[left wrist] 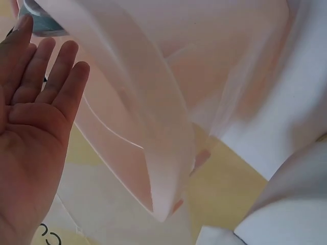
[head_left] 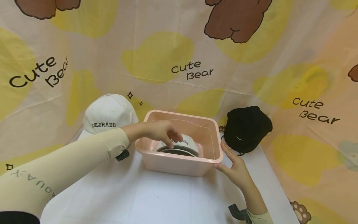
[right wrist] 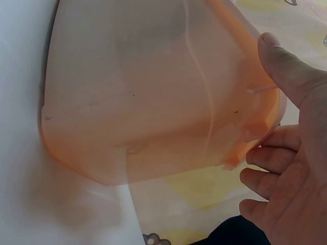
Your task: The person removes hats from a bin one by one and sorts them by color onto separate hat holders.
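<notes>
A pale, long sleeve [head_left: 64, 168] printed with dark letters crosses the lower left, nearest the camera. At lower right, the person's right hand [head_left: 235, 168] grips the right end of a pink plastic bin [head_left: 170, 166], thumb against the near side at the rim, fingers curled at the end wall. The bin stands on a white-covered table [head_left: 156, 199]. Inside, left of its middle, lies a white cap [head_left: 191, 144] with dark lettering, partly hidden, its brim toward the person. The left hand [head_left: 163, 132] hangs just over this cap, fingers loosely bent and apart from the thumb, gripping nothing; whether a fingertip touches the cap is unclear. Farther back, a black cap [head_left: 247, 129] sits right of the bin, and a white COLORADO cap [head_left: 109, 109] sits left. Behind hangs a "Cute Bear" cloth [head_left: 156, 59] with yellow patches.
</notes>
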Action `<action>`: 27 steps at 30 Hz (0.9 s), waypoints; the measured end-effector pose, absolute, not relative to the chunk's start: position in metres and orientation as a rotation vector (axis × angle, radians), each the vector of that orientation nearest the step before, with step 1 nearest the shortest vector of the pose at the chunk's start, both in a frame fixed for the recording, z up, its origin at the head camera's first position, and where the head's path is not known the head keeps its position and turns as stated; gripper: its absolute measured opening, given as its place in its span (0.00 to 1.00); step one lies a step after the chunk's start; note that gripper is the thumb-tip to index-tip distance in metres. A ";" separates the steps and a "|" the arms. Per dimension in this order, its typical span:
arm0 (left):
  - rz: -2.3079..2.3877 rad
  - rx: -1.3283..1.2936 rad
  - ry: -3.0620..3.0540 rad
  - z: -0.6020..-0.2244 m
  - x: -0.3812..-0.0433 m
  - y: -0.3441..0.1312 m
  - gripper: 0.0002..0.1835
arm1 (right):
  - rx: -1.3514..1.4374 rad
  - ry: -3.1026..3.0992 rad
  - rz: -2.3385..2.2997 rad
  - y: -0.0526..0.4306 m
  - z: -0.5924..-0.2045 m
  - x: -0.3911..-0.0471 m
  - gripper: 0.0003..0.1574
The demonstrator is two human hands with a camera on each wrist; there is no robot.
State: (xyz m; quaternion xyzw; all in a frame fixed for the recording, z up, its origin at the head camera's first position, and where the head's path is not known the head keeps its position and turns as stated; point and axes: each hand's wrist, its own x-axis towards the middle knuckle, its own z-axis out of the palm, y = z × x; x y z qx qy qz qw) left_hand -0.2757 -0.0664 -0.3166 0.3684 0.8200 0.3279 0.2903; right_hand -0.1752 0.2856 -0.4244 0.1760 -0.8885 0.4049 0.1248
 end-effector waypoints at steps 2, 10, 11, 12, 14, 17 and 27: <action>0.865 0.981 2.192 -0.317 -0.276 -0.066 0.25 | 0.510 -2.592 1.177 0.285 -0.423 -0.175 0.60; 0.785 1.037 2.291 -0.318 -0.280 -0.061 0.16 | 0.499 -2.597 1.182 0.287 -0.425 -0.176 0.60; 0.783 1.045 2.311 -0.317 -0.280 -0.061 0.15 | 0.498 -2.597 1.185 0.287 -0.425 -0.175 0.60; 0.785 1.052 2.330 -0.317 -0.280 -0.060 0.15 | 0.498 -2.597 1.186 0.287 -0.425 -0.176 0.60; 0.800 1.055 2.365 -0.317 -0.279 -0.059 0.14 | 0.500 -2.598 1.184 0.287 -0.425 -0.175 0.60; 0.787 1.048 2.463 -0.316 -0.280 -0.058 0.13 | 0.508 -2.591 1.166 0.287 -0.425 -0.175 0.60; 0.714 0.986 2.698 -0.311 -0.278 -0.059 0.09 | 0.502 -2.610 1.169 0.288 -0.423 -0.176 0.60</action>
